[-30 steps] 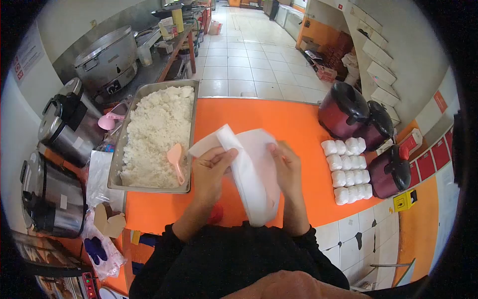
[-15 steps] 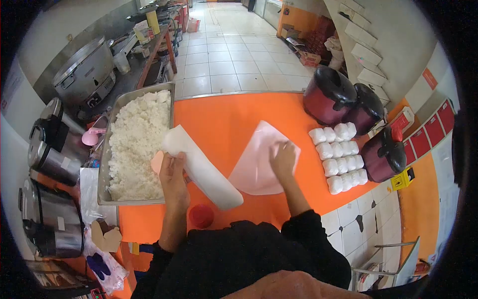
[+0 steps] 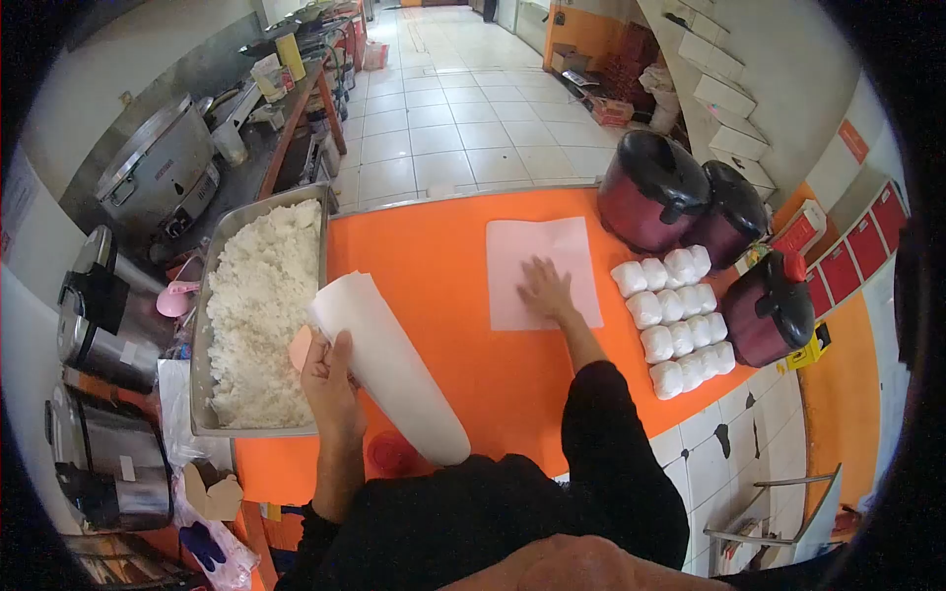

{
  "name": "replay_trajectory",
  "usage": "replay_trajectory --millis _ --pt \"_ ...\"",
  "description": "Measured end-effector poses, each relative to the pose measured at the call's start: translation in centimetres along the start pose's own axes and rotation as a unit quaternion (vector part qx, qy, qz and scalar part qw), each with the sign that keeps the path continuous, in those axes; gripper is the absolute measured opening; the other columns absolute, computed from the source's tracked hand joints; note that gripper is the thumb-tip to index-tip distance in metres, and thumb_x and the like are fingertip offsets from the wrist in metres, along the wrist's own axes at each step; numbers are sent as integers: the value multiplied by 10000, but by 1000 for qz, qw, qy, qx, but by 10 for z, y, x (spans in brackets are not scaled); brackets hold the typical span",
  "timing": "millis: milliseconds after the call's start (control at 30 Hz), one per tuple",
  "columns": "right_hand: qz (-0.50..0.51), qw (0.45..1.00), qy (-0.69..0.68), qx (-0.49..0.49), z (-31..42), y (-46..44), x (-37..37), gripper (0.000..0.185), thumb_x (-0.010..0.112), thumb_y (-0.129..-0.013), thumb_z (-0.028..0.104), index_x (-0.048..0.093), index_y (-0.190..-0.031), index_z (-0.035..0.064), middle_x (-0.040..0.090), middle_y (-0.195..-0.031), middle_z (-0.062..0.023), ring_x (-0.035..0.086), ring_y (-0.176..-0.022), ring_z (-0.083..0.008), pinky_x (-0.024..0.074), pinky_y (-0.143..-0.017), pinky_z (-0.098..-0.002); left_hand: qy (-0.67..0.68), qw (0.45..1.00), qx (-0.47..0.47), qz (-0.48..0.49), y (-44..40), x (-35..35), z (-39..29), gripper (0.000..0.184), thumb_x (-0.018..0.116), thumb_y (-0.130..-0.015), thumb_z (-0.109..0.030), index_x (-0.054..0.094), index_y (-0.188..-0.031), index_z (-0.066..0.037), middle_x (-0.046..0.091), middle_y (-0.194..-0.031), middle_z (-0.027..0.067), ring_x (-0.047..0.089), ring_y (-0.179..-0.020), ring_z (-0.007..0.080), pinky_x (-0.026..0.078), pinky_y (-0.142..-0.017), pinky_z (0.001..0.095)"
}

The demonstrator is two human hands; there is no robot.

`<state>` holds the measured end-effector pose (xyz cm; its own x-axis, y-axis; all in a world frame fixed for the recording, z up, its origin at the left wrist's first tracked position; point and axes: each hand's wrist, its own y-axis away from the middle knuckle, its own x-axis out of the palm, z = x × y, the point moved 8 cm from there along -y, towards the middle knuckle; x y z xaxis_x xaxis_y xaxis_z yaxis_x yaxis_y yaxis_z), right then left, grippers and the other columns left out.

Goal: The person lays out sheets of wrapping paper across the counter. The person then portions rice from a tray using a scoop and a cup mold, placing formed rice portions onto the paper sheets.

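Observation:
My left hand [image 3: 332, 389] grips a curved stack of white paper sheets [image 3: 399, 369], which slants down toward my body. A small peach-coloured flat piece [image 3: 301, 347] sticks out by its fingers; its kind is unclear. Spread out flat, my right hand [image 3: 544, 292] presses on a single pale pinkish sheet [image 3: 567, 246] lying square on the orange tabletop [image 3: 424, 246]. Left of the paper stack is a large metal tray of cooked rice [image 3: 258, 325]. A red round container [image 3: 391, 453] is partly covered by the stack's lower end.
Several rows of white wrapped bundles [image 3: 680, 320] stand on the right, beside dark red rice jars [image 3: 650, 192]. Steel rice cookers [image 3: 108, 453] line the left side. A pink scoop [image 3: 175, 298] lies beyond the tray's left rim. Tiled floor [image 3: 443, 138] stretches ahead.
The pinkish sheet, lifted and slanted before, now lies flat farther from me. My right hand went from pinching near its right edge to spreading on it. The stack in my left hand shifted slightly nearer.

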<state>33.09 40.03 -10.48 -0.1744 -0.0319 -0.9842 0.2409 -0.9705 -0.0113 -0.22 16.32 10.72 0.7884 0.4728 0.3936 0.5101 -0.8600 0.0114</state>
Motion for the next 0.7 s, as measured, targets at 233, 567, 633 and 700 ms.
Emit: replay_trajectory --millis 233,567,633,700 --pt "-43 999 -3 -11 -51 -54 -6 596 407 -913 507 295 -1437 245 247 -1502 7 171 -1405 -237 124 -1064 -658 -37 999 -16 14 -11 7 10 204 589 -917 -162 586 -1041 -1 646 -903 27 584 -747 71 467 -637 230" --pt "-282 932 -221 -58 2 -45 -68 428 575 -896 229 470 -1292 105 488 -1316 -100 421 -1254 -276 308 -1025 -493 -31 996 -83 1 -22 25 43 152 613 -906 -187 607 -969 -48 635 -818 9 594 -681 71 476 -591 225" --pt "-240 877 -411 -69 76 9 -126 349 601 -887 155 532 -1215 58 529 -1271 -125 503 -1166 -258 390 -970 -419 -42 994 -101 9 -23 25 54 152 600 -915 -200 608 -961 -56 633 -831 10 600 -690 79 496 -607 241" --pt "-196 822 -513 -151 140 60 -153 282 586 -903 152 578 -1152 19 573 -1193 -139 547 -1069 -242 427 -904 -359 -2 994 -99 40 -19 36 58 158 594 -919 -205 607 -963 -54 634 -831 10 601 -693 81 503 -616 245"
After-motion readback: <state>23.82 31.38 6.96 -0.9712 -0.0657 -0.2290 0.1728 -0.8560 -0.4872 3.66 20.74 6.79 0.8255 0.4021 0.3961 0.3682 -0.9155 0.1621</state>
